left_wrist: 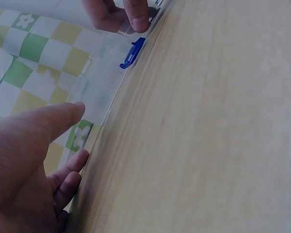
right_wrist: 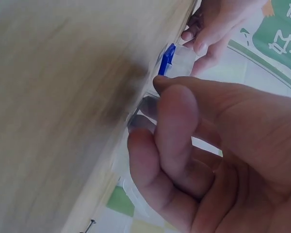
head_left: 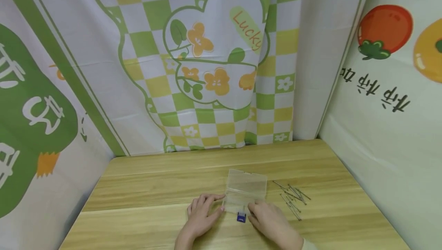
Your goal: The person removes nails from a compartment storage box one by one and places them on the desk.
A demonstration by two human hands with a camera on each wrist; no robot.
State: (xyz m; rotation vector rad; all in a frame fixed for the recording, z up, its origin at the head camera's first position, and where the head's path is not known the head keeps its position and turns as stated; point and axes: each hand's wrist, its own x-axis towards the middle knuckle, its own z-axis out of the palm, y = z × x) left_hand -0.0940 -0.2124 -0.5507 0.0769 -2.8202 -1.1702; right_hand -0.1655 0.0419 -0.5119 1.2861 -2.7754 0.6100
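Note:
A small clear plastic box [head_left: 235, 207] lies on the table with its hinged lid [head_left: 247, 181] raised toward the back. From its front edge hangs a blue latch [head_left: 241, 217], also visible in both wrist views. Touching the box's left side, my left hand [head_left: 201, 215] has its thumb at the front corner and its index finger farther back. My right hand [head_left: 271, 221] is at the front right corner, its fingers curled in against the clear wall beside the blue latch [right_wrist: 167, 59]. Its palm side hides part of the box in the right wrist view.
Several long thin metal nails [head_left: 292, 198] lie loosely scattered on the wooden table [head_left: 152, 188], to the right of the box. A checkered cloth [head_left: 214, 119] hangs behind the table's back edge, with printed cloth walls at both sides.

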